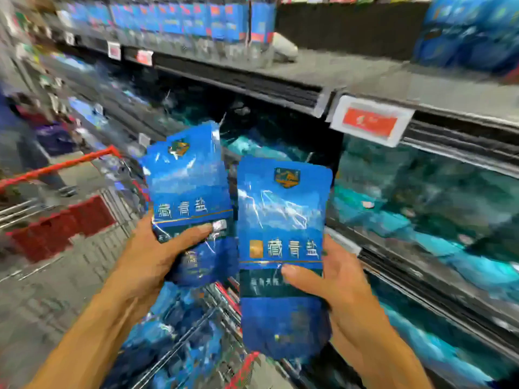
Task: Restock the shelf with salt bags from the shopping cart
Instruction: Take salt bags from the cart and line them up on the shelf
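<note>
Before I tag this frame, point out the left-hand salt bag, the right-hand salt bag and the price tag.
left-hand salt bag (pixel 188 175): head view, upper front.
right-hand salt bag (pixel 280 217): head view, front middle.
price tag (pixel 370 122): head view, red centre.

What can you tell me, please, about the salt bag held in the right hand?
The salt bag is a glossy blue plastic pouch with rounded top corners, a badge-like emblem near its top, large white characters across the middle beside a small gold square, and a darker band below. It looks full and sealed. It is held upright, facing the camera, above the shopping cart and in front of the shelf. The right hand grips its right edge, thumb across the front.
</note>
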Motion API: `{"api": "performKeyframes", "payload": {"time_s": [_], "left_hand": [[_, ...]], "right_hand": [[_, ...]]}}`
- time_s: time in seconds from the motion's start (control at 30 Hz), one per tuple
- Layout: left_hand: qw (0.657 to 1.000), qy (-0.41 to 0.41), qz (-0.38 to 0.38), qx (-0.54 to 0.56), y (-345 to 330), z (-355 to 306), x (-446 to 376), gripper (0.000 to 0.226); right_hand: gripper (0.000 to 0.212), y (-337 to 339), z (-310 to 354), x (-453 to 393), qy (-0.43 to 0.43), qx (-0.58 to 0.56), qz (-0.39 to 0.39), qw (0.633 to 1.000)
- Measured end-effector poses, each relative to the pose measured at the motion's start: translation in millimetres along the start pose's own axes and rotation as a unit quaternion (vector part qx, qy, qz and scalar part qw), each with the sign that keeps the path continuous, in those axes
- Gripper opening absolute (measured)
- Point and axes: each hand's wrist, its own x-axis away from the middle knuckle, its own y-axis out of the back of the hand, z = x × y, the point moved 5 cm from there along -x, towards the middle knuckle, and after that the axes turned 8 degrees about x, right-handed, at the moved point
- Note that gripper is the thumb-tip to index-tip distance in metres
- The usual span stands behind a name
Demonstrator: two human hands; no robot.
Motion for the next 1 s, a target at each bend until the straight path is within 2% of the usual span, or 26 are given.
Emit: {"api": "performKeyframes", "payload": {"time_s": [0.13,0.23,0.33,0.5,0.57,0.67,0.73,0.8,0.93,1.0], "left_hand": [[0.994,-0.053,0.093,-0.010,-91.1,-41.6,17.0,0.064],[0.986,-0.103,0.132,0.001,-153.0,-67.3,25.0,0.057],[0.971,-0.147,0.187,0.016,-210.7,-95.5,24.7,0.054],[0.944,-0.146,0.294,0.038,-299.8,-133.2,-21.6,0.045],[0.940,-0.112,0.319,0.037,-331.2,-142.1,-60.3,0.042],[0.929,-0.094,0.357,0.026,-372.0,-153.5,-125.3,0.036],[0.924,-0.075,0.374,0.001,-396.5,-154.5,-167.9,0.040],[0.926,-0.054,0.373,-0.019,-417.6,-148.2,-204.5,0.042],[0.929,0.009,0.370,-0.009,-457.2,-127.7,-258.8,0.024],[0.930,0.020,0.366,-0.007,-474.5,-115.6,-277.2,0.034]], "right_hand": [[0.048,54.7,70.9,41.3,0.096,0.024,-0.068,0.993],[0.046,90.3,115.6,69.9,0.165,0.031,-0.103,0.980],[0.046,117.7,155.7,90.2,0.199,0.041,-0.134,0.970],[0.053,151.2,224.3,84.0,0.237,0.044,-0.221,0.945],[0.050,162.6,250.9,63.9,0.238,0.072,-0.268,0.931],[0.034,183.2,281.8,19.6,0.223,0.137,-0.339,0.904],[0.031,199.8,293.7,-18.6,0.205,0.157,-0.382,0.887],[0.030,218.7,296.9,-60.3,0.176,0.155,-0.417,0.878],[0.026,264.4,291.7,-141.8,0.130,0.156,-0.483,0.852],[0.027,285.4,285.9,-170.3,0.111,0.159,-0.506,0.840]]}}
